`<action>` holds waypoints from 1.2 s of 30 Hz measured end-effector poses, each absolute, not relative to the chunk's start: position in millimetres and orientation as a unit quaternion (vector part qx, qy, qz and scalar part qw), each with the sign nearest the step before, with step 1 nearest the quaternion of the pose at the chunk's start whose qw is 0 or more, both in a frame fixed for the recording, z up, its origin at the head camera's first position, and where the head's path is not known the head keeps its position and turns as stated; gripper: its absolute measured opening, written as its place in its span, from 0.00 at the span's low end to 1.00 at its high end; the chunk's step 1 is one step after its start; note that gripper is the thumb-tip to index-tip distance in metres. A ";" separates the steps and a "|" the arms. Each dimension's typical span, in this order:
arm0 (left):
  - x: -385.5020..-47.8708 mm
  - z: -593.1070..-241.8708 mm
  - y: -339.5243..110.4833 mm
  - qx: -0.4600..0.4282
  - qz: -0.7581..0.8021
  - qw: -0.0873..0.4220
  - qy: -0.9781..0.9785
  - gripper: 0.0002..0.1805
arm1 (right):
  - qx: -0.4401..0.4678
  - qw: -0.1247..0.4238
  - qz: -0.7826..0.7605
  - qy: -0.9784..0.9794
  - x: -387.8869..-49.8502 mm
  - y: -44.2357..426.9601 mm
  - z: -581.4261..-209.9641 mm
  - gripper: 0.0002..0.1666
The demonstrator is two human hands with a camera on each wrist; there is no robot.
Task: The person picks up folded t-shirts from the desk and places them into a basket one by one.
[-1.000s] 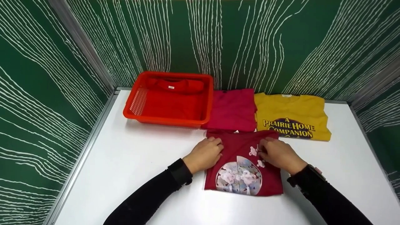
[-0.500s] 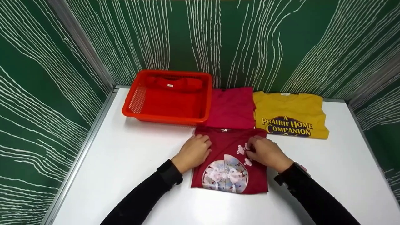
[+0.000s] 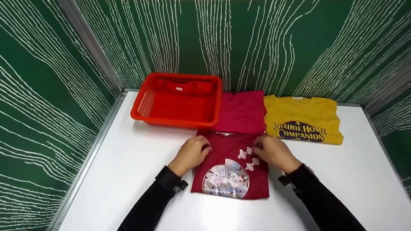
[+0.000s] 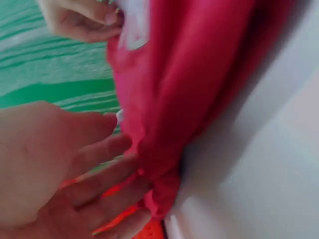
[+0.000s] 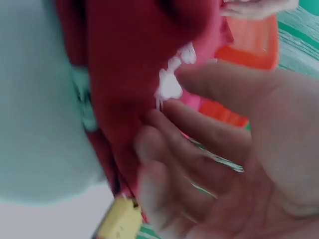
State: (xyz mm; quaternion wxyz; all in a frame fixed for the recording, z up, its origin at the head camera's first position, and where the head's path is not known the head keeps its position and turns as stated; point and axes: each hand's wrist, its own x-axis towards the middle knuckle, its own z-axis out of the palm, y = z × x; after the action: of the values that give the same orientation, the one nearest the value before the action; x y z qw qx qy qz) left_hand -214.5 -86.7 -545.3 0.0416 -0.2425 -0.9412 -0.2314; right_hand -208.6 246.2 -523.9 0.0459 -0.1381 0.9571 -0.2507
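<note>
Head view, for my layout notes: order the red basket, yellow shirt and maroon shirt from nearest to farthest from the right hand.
1. Maroon shirt: at the right hand's fingers, extending left.
2. Yellow shirt: just beyond the hand, toward the right.
3. Red basket: farthest, beyond and left.

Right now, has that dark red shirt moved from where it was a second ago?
Yes, to the left: judged against the red basket in the head view, the dark red shirt now lies farther left.
</note>
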 end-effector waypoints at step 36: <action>-238.3 -543.6 -85.5 -0.123 -0.335 -0.013 -0.934 0.24 | -0.105 0.015 -0.221 0.969 -224.9 257.0 -527.2 0.19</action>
State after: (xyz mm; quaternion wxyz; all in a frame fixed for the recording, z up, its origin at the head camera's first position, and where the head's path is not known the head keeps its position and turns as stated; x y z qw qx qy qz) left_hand -238.3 -85.5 -543.6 -0.0128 -0.1229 -0.9341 -0.3348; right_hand -224.9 257.0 -527.2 0.0151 -0.1045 0.9694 -0.2214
